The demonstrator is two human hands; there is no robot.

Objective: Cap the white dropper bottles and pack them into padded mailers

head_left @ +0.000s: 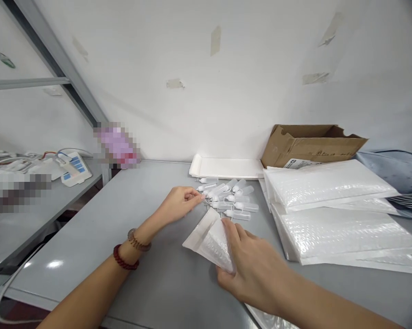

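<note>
My right hand [254, 260] grips a small white bubble mailer [214, 242], its flap end tilted up and toward the left. On the grey table lies a loose pile of small clear squeeze bottles [238, 198] with white caps. My left hand [181, 203] reaches in at the pile's left edge, thumb and forefinger pinched at the cap end of one small plastic bottle [216, 191]. Whether anything sits inside the mailer cannot be seen.
Large white bubble mailers [332, 187] are stacked on the right. Behind them stands an open cardboard box [315, 146]. A flat white package [228, 167] rests against the wall. Power strips and cables [76, 169] lie on the neighbouring table at left.
</note>
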